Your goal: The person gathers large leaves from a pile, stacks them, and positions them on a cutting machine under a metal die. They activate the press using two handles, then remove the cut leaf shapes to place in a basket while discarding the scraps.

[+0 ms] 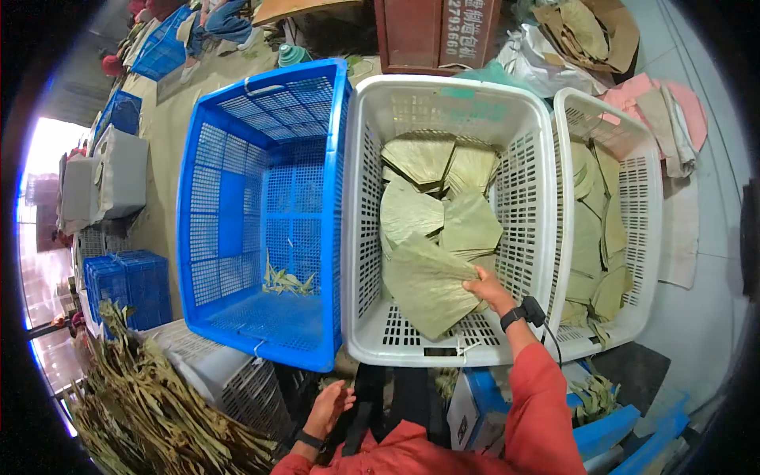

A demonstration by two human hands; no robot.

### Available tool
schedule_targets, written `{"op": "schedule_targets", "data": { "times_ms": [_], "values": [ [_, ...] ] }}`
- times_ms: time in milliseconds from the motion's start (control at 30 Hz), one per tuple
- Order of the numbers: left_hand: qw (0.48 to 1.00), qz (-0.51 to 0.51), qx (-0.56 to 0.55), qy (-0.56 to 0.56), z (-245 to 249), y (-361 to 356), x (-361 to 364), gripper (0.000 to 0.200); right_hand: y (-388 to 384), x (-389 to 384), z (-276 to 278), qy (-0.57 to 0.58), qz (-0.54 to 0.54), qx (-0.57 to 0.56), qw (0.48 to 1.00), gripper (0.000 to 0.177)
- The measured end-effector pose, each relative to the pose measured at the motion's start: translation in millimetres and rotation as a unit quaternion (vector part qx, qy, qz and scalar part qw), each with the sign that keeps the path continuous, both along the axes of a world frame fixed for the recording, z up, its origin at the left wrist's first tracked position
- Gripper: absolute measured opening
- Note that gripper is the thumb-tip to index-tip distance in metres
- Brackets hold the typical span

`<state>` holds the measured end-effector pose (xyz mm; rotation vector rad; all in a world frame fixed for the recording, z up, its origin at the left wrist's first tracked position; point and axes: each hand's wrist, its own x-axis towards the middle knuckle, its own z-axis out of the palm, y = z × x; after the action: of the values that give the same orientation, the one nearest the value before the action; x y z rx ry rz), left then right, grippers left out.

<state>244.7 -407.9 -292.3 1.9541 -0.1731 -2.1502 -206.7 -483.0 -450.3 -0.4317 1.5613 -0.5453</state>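
My right hand (489,290) grips the edge of a stack of flat, pale green leaves (431,285) over the front part of a white basket (546,261). More leaf stacks (467,222) lie inside that basket, behind the held one. My left hand (328,407) is low in front of the baskets, near my body, its fingers loosely curled with nothing seen in them. Left of the white basket stands a blue basket (231,214) with a few leaf scraps (286,281) on its bottom.
A second white basket (651,237) with leaf stacks stands at the right. A large bundle of dried stalks (158,396) fills the lower left. Behind are a red cabinet (435,36), an open carton (621,39) and blue crates (131,289). Another person's legs (229,22) show at the upper left.
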Motion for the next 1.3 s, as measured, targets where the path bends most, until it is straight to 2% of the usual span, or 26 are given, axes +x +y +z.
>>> {"op": "schedule_targets", "data": {
  "times_ms": [67, 100, 200, 333, 367, 467, 533, 567, 600, 633, 667, 700, 733, 767, 800, 867, 933, 1000, 1067, 1133, 1200, 1233, 1267, 1300],
  "values": [
    [1.000, -0.001, 0.011, -0.009, -11, -2, 0, 0.045, -4, 3, -39, -0.007, 0.049, 0.032, 0.998, 0.067],
    [1.000, -0.003, 0.016, -0.024, -20, -2, 0, 0.046, -6, 5, -59, -0.035, 0.053, 0.003, 0.998, 0.070],
    [0.999, 0.010, 0.023, -0.035, -47, 7, 11, 0.045, -5, 19, -115, 0.147, 0.058, -0.121, 0.980, 0.066],
    [0.999, 0.002, 0.023, -0.038, -48, 8, 19, 0.042, 5, 25, -143, 0.086, -0.001, -0.050, 0.995, 0.067],
    [0.998, 0.002, 0.023, -0.050, -42, 6, 15, 0.042, 15, 32, -141, 0.048, -0.072, -0.087, 0.992, 0.055],
    [0.999, 0.009, -0.001, -0.047, -24, 6, 8, 0.042, 16, 42, -79, 0.067, -0.033, -0.090, 0.993, 0.040],
    [0.999, 0.026, -0.027, -0.028, -11, 7, 3, 0.042, 26, 42, -69, 0.050, -0.002, -0.100, 0.994, 0.031],
    [0.999, 0.026, -0.043, -0.014, -16, 15, 4, 0.042, 35, 48, -74, 0.104, 0.026, -0.164, 0.981, 0.027],
    [0.997, 0.036, -0.063, -0.010, -9, 16, 1, 0.043, 33, 47, -62, -0.006, 0.011, -0.106, 0.994, 0.024],
    [0.996, 0.020, -0.087, -0.019, 0, 22, -2, 0.043, 36, 51, -48, -0.060, -0.008, -0.123, 0.991, 0.023],
    [0.993, 0.007, -0.110, -0.030, 19, 16, -11, 0.044, 35, 52, -53, -0.055, 0.031, -0.134, 0.989, 0.019],
    [0.994, 0.010, -0.107, -0.024, 29, 15, -14, 0.045, 29, 61, -33, -0.132, -0.025, -0.082, 0.988, 0.014],
    [0.995, 0.013, -0.102, -0.016, 36, 16, -16, 0.046, 21, 69, -21, -0.147, -0.046, -0.051, 0.987, 0.021],
    [0.992, 0.013, -0.124, 0.002, 43, 16, -15, 0.048, 8, 84, 10, -0.128, -0.035, -0.012, 0.991, 0.015],
    [0.989, 0.006, -0.144, 0.024, 51, 15, -13, 0.049, 27, 44, -90, -0.179, 0.056, -0.061, 0.980, 0.042],
    [0.973, 0.000, -0.224, 0.050, 80, 12, -12, 0.053, 4, 57, -90, -0.266, 0.031, -0.067, 0.961, 0.043],
    [0.948, 0.029, -0.313, 0.049, 93, 35, -9, 0.051, -22, 98, -49, -0.247, 0.060, -0.083, 0.964, 0.046],
    [0.928, 0.027, -0.372, -0.022, 146, 50, 0, 0.052, -55, 139, -19, -0.254, 0.095, -0.100, 0.957, 0.051],
    [0.917, 0.037, -0.397, 0.000, 170, 73, 16, 0.052, -96, 189, 39, -0.263, 0.191, -0.187, 0.927, 0.052],
    [0.899, 0.057, -0.433, 0.022, 199, 99, 30, 0.052, -112, 250, 158, -0.277, 0.225, -0.244, 0.902, 0.056],
    [0.872, 0.082, -0.480, 0.053, 242, 138, 47, 0.052, -118, 351, 260, -0.211, 0.186, -0.412, 0.866, 0.018],
    [0.853, 0.133, -0.497, 0.090, 266, 158, 55, 0.046, -124, 381, 299, -0.276, 0.225, -0.476, 0.804, 0.019],
    [0.831, 0.182, -0.510, 0.129, 289, 179, 67, 0.042, -108, 407, 361, -0.205, 0.253, -0.494, 0.806, 0.018],
    [0.821, 0.159, -0.541, 0.090, 308, 200, 84, 0.040, -82, 437, 429, -0.218, 0.283, -0.551, 0.755, 0.014]
  ]
}}
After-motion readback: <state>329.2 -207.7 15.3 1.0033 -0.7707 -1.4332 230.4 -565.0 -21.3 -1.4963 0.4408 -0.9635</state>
